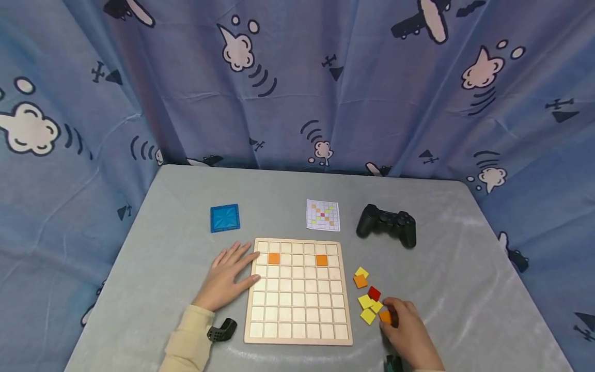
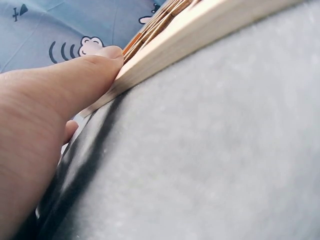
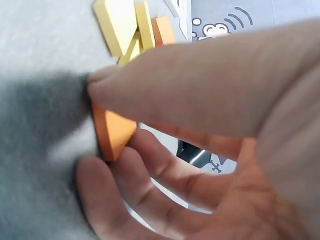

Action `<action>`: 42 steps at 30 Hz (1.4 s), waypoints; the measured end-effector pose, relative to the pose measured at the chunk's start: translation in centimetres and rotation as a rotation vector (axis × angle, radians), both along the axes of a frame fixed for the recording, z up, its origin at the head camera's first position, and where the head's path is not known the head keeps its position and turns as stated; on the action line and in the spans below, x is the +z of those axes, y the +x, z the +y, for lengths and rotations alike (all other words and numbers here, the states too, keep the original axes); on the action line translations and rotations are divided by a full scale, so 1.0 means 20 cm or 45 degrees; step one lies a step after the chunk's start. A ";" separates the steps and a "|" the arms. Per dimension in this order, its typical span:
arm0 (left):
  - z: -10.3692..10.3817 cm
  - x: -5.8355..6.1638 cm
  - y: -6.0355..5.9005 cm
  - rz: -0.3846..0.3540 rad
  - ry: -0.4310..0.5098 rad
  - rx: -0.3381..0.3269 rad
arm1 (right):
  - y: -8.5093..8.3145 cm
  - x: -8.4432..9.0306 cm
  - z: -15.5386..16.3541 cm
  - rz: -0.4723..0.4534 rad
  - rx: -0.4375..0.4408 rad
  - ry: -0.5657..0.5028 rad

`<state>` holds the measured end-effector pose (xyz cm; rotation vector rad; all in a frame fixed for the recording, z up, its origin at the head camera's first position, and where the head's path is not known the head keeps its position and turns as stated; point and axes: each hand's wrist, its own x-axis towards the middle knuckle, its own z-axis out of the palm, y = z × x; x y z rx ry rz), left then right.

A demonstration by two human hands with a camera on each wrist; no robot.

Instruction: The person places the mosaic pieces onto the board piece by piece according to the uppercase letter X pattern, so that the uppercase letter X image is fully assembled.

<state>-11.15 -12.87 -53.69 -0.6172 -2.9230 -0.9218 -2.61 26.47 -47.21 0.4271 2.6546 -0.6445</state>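
Right hand [image 1: 409,333] pinches orange tile [image 1: 385,316] beside loose tiles [image 1: 367,302] on bench [image 1: 139,289]. Left hand [image 1: 228,276] flat, fingers straight, touching board [image 1: 299,315] left edge.

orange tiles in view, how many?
4: two on the board, at and; one loose beside it; one pinched by the right hand at. Others may be hidden.

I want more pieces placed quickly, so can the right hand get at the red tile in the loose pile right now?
Probably yes: the red tile lies uncovered just beyond the right hand, though that hand already pinches an orange tile.
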 end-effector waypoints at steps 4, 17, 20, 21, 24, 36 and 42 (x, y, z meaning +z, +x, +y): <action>0.00 -0.01 0.00 0.005 0.005 0.001 | 0.00 0.01 0.00 -0.022 -0.001 -0.001; 0.01 0.00 0.00 -0.005 0.007 -0.006 | 0.00 0.01 0.00 -0.022 -0.025 0.011; 0.01 0.00 0.00 -0.002 0.008 -0.002 | 0.00 0.01 0.01 -0.012 -0.025 0.004; 0.01 0.00 0.00 0.000 0.007 -0.002 | 0.00 0.01 0.01 -0.008 -0.021 0.002; 0.01 0.00 0.00 0.000 0.002 -0.010 | 0.01 0.02 0.02 0.014 0.005 0.011; 0.01 0.01 0.00 -0.014 0.000 -0.009 | 0.02 0.10 0.01 0.142 -0.099 -0.066; 0.00 0.01 0.00 -0.011 0.002 0.004 | -0.04 0.15 -0.08 0.321 -0.145 -0.118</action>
